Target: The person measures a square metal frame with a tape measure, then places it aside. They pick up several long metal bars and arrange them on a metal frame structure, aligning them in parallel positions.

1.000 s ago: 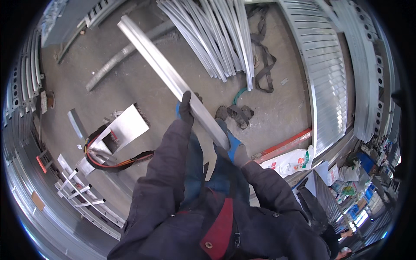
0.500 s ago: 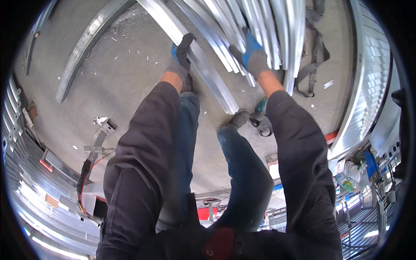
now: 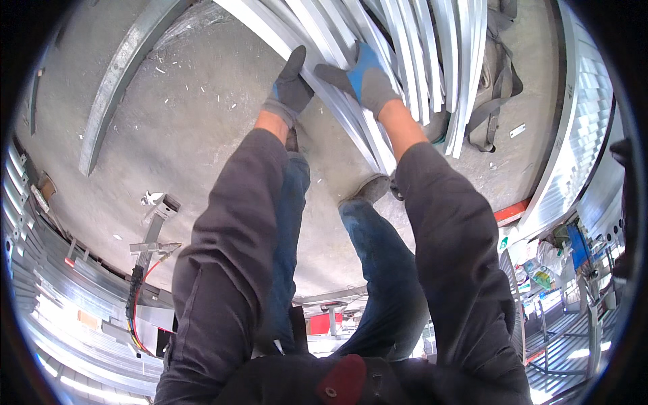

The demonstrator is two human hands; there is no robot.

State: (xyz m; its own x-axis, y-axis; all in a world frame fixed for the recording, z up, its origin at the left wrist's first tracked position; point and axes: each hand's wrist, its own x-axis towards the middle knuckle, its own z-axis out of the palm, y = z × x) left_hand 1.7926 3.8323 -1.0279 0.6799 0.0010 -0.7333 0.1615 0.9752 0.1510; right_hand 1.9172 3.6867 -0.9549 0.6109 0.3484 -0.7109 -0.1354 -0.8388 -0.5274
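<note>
I am bent over a pile of long silver metal profiles [image 3: 418, 61] lying on the concrete floor. My left hand [image 3: 291, 86], in a grey and blue glove, rests on the nearest profile [image 3: 337, 111] of the pile, fingers laid along it. My right hand [image 3: 359, 75], gloved the same way, presses flat on that same profile just to the right. The profile lies down against the others, its near end by my shoe [image 3: 372, 187]. Both my dark sleeves and blue-jeaned legs fill the middle of the view.
A single long metal rail [image 3: 118, 81] lies apart on the floor at the left. Grey lifting straps [image 3: 496, 101] lie under the pile at the right. Stacked metal sections [image 3: 81, 297] and red cables [image 3: 138, 297] line the lower left; a corrugated panel [image 3: 574, 148] stands at the right.
A second ago I carried one profile at waist height; it now lies on the pile. I have bent forward, and both hands moved closer together on the profile.
</note>
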